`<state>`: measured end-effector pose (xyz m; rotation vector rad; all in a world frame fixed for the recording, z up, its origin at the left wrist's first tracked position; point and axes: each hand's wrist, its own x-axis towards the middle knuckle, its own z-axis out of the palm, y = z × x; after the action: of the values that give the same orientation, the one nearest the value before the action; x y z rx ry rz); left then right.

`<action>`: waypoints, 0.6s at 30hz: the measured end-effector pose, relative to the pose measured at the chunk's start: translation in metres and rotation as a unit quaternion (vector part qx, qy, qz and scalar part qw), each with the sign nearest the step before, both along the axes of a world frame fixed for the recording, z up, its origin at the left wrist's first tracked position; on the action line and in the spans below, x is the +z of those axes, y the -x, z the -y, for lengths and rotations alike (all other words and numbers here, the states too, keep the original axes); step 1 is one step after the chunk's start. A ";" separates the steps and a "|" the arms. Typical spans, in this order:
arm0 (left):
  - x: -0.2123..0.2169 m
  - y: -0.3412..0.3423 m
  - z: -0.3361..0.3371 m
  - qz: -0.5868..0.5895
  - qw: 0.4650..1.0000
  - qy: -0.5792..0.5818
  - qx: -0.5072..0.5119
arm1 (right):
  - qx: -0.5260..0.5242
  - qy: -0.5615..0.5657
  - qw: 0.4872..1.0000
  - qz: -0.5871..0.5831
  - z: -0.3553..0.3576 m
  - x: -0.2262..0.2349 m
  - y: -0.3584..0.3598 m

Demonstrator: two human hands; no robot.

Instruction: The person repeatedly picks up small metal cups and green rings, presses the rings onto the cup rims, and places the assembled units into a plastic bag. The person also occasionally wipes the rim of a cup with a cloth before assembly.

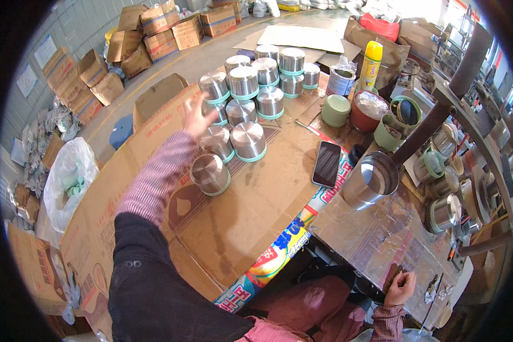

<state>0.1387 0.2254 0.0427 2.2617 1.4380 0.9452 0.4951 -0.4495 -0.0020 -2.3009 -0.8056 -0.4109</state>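
Observation:
My left hand is held over the left edge of a cluster of brushed-steel canisters, its fingers apart and nothing seen in them. Mint-green bands ring the canisters, some of which are stacked two high. Nearest me stands a single canister, slightly apart from another canister. My right hand rests low at the near edge of the side bench, fingers curled closed; whatever they hold, if anything, is hidden. Farther up that bench, a steel cup sits tilted under a dark metal bar.
A black phone lies on the cardboard-covered table. Behind it are a green lidded pot, a red bowl, a paint tin and a yellow spray can. A metal frame rises at right; cardboard boxes are piled far left.

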 end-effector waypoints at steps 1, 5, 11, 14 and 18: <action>0.015 -0.016 -0.012 -0.027 0.996 -0.060 0.057 | 0.008 -0.002 1.000 0.006 0.000 0.001 -0.001; 0.060 -0.093 -0.020 -0.005 0.953 -0.300 0.037 | 0.019 0.014 0.999 0.032 -0.001 0.002 -0.002; -0.004 -0.223 0.112 -0.277 0.738 -0.350 -0.506 | 0.009 0.016 1.000 0.022 -0.001 0.003 0.000; -0.028 -0.260 0.140 -0.325 0.682 -0.443 -0.482 | 0.012 0.012 1.000 0.017 -0.001 0.003 0.000; -0.039 -0.284 0.141 -0.353 0.643 -0.362 -0.575 | 0.019 0.006 0.999 0.038 -0.003 0.004 -0.001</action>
<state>0.4228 0.0839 0.0037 3.4244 -0.6990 0.1038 0.4958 -0.4468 0.0017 -2.2899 -0.8895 -0.4797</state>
